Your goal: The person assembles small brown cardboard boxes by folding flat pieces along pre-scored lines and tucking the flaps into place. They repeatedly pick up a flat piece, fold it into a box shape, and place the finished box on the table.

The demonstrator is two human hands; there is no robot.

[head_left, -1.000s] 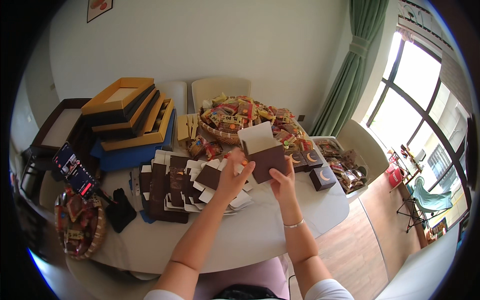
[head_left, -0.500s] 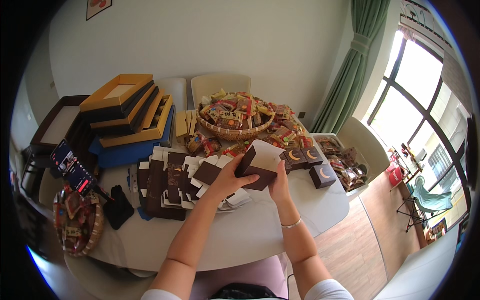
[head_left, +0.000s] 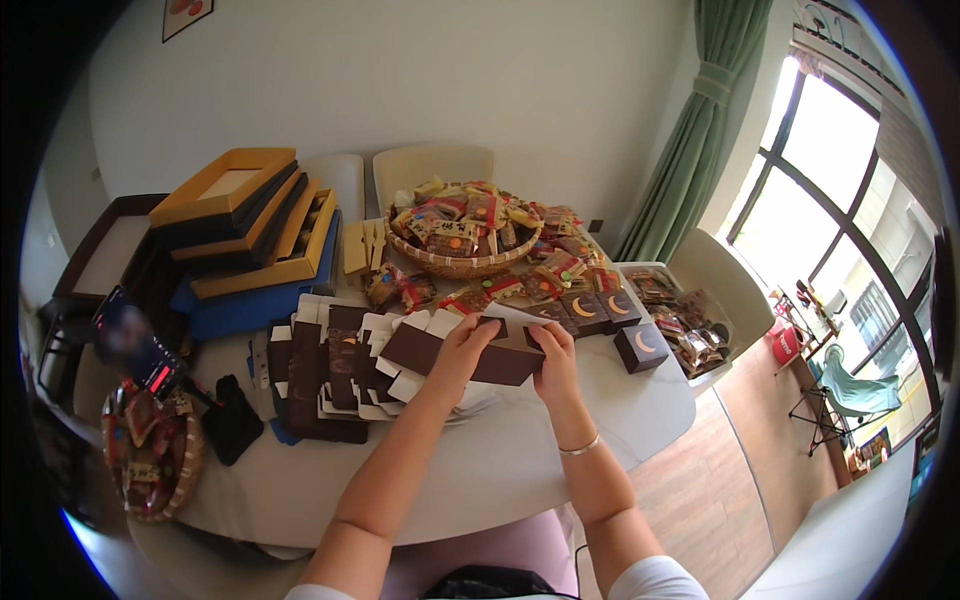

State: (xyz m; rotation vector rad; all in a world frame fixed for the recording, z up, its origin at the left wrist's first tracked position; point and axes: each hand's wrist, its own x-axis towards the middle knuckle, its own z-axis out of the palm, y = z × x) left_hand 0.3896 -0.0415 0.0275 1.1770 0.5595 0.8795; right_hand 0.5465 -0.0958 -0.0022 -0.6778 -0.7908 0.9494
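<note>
A dark brown cardboard box (head_left: 508, 367) with a white inside is held between my two hands above the table. My left hand (head_left: 462, 355) grips its left side, thumb on the upper edge. On the other side, my right hand (head_left: 556, 368) has its fingers wrapped round the right end, thumb also near the top. Flat, unfolded brown-and-white cartons (head_left: 340, 365) lie in an overlapping row to the left of my left hand. Just beyond my right hand stand several small closed dark boxes (head_left: 640, 347) with a yellow crescent moon on them.
A wicker basket (head_left: 465, 265) heaped with wrapped packets stands at the back, with more packets around it. Yellow and black trays (head_left: 240, 225) are stacked back left. A phone (head_left: 140, 345) and a smaller basket (head_left: 190, 470) are at the left. A white bin (head_left: 705, 375) of packets sits right.
The box has been tipped: its wide white opening faced up before, and now its brown sides show more. My thumbs have moved onto its upper edge.
</note>
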